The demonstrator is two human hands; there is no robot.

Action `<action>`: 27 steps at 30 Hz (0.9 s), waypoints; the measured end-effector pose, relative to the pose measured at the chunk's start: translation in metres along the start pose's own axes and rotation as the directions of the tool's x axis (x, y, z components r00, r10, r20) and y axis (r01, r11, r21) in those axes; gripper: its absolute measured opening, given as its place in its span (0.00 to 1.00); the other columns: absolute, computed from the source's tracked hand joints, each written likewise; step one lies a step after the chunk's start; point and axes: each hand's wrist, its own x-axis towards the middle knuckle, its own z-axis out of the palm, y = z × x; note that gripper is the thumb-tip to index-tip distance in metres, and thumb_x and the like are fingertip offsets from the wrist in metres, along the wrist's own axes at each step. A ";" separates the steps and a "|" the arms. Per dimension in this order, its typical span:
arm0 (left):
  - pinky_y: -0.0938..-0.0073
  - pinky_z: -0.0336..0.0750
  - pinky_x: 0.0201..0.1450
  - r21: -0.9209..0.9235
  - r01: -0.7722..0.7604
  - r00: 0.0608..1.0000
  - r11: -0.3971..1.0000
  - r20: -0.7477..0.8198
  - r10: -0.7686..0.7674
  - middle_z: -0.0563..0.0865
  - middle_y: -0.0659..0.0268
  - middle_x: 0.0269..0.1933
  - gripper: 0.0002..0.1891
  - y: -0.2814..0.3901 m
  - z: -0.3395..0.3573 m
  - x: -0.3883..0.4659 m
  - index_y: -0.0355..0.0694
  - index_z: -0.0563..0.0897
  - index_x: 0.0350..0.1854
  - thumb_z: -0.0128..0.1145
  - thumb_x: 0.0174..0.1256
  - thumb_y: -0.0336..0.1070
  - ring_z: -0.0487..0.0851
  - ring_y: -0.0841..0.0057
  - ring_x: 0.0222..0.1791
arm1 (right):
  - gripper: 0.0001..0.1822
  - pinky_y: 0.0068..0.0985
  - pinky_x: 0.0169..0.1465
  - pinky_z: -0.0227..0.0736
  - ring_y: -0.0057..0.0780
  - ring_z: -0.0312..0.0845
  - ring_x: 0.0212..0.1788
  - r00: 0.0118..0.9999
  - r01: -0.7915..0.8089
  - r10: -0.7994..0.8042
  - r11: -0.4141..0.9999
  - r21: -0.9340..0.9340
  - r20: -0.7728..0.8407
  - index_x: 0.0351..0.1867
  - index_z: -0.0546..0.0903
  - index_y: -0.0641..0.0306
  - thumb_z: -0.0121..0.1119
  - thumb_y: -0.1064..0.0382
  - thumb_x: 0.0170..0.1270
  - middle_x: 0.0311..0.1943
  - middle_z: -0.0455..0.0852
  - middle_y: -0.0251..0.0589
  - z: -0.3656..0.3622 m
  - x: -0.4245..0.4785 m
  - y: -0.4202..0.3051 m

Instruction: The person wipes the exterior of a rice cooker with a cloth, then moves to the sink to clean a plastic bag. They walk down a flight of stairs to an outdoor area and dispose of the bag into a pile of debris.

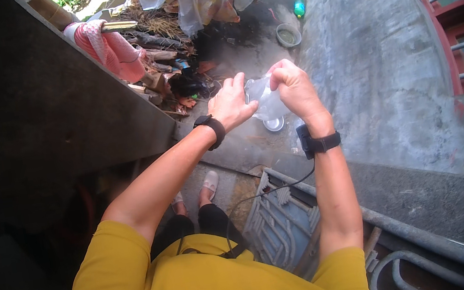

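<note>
A thin, clear plastic bag or sheet (265, 101) is stretched out in front of me between my two hands. My right hand (297, 89) pinches its upper right part, thumb against curled fingers. At the left edge of the plastic, my left hand (230, 105) has its fingers extended and its thumb apart; whether it grips the plastic there is hidden. Beyond and partly behind the plastic, a small white bowl (274, 124) rests on the concrete ground. Each wrist wears a black strap, and a dark cable runs from the right one to my waist.
Firewood (161, 52) is piled ahead on the left, beside a pink cloth (112, 50) and a dark panel (60, 93). A basin (288, 35) and a green bottle (299, 8) stand along the concrete wall (375, 53). A metal railing (278, 223) lies close on my right.
</note>
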 end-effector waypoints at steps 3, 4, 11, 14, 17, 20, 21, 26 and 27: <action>0.60 0.72 0.55 -0.058 -0.036 0.999 0.998 -0.010 0.036 0.70 0.52 0.61 0.26 -0.004 0.008 0.005 0.42 0.72 0.56 0.57 0.57 0.49 0.74 0.54 0.56 | 0.08 0.24 0.40 0.70 0.32 0.75 0.35 0.991 -0.037 0.029 0.997 0.063 0.132 0.20 0.76 0.67 0.48 0.81 0.46 0.33 0.79 0.39 -0.010 -0.002 -0.007; 0.61 0.72 0.54 -0.092 -0.090 0.996 0.992 -0.037 0.087 0.71 0.52 0.60 0.24 -0.009 0.012 0.006 0.41 0.74 0.53 0.56 0.57 0.48 0.75 0.54 0.55 | 0.09 0.22 0.41 0.69 0.30 0.74 0.36 0.984 -0.051 0.035 0.995 0.089 0.177 0.21 0.76 0.67 0.47 0.81 0.46 0.35 0.80 0.37 -0.013 -0.003 -0.008; 0.56 0.74 0.43 -0.094 0.044 0.999 0.995 -0.024 -0.047 0.83 0.49 0.36 0.15 0.001 0.005 0.013 0.36 0.81 0.32 0.49 0.63 0.44 0.81 0.50 0.39 | 0.10 0.25 0.54 0.70 0.34 0.73 0.54 0.986 -0.151 0.154 0.987 0.051 -0.059 0.35 0.81 0.64 0.53 0.77 0.52 0.56 0.72 0.46 -0.013 -0.022 0.038; 0.54 0.73 0.41 -0.153 0.041 0.996 0.987 -0.072 -0.052 0.83 0.47 0.33 0.16 0.006 -0.003 0.012 0.34 0.80 0.31 0.48 0.61 0.44 0.81 0.48 0.36 | 0.22 0.32 0.56 0.68 0.42 0.69 0.61 0.934 -0.333 0.354 0.910 0.246 -0.048 0.51 0.74 0.63 0.65 0.65 0.55 0.66 0.60 0.53 0.002 -0.034 0.040; 0.55 0.73 0.39 -0.234 0.039 0.995 0.972 -0.080 -0.059 0.83 0.46 0.31 0.16 0.014 -0.003 0.013 0.32 0.79 0.29 0.49 0.60 0.43 0.81 0.49 0.35 | 0.33 0.36 0.60 0.67 0.47 0.65 0.64 0.859 -0.236 0.469 0.720 0.653 -0.206 0.59 0.66 0.65 0.69 0.58 0.54 0.67 0.57 0.57 0.024 -0.052 0.055; 0.56 0.73 0.38 -0.358 0.027 0.991 0.933 -0.114 -0.073 0.82 0.46 0.30 0.17 0.007 0.000 0.014 0.31 0.78 0.26 0.49 0.59 0.43 0.81 0.50 0.33 | 0.53 0.42 0.66 0.58 0.53 0.56 0.68 0.796 -0.392 0.564 0.756 0.524 -0.219 0.66 0.53 0.68 0.74 0.46 0.47 0.68 0.52 0.64 0.043 -0.057 0.056; 0.56 0.73 0.37 -0.404 0.023 0.990 0.914 -0.121 -0.078 0.82 0.46 0.29 0.17 0.003 0.003 0.012 0.31 0.78 0.26 0.49 0.59 0.43 0.81 0.50 0.33 | 0.57 0.43 0.68 0.56 0.53 0.54 0.69 0.780 -0.469 0.589 0.774 0.426 -0.212 0.67 0.51 0.69 0.75 0.44 0.45 0.68 0.52 0.65 0.052 -0.061 0.056; 0.78 0.75 0.33 -0.496 0.086 0.996 0.864 0.039 -0.077 0.83 0.64 0.27 0.13 0.008 -0.014 -0.003 0.31 0.79 0.28 0.50 0.62 0.37 0.81 0.80 0.27 | 0.64 0.41 0.70 0.51 0.57 0.50 0.70 0.775 -0.498 0.554 0.832 0.244 -0.304 0.70 0.41 0.71 0.74 0.43 0.44 0.68 0.50 0.68 0.076 -0.064 0.081; 0.79 0.74 0.33 -0.526 0.097 0.995 0.845 0.052 -0.082 0.83 0.65 0.27 0.12 0.008 -0.017 -0.007 0.32 0.79 0.29 0.50 0.63 0.37 0.81 0.80 0.27 | 0.58 0.41 0.67 0.56 0.56 0.56 0.67 0.775 -0.482 0.537 0.843 0.237 -0.332 0.69 0.47 0.70 0.73 0.45 0.46 0.65 0.56 0.67 0.076 -0.060 0.080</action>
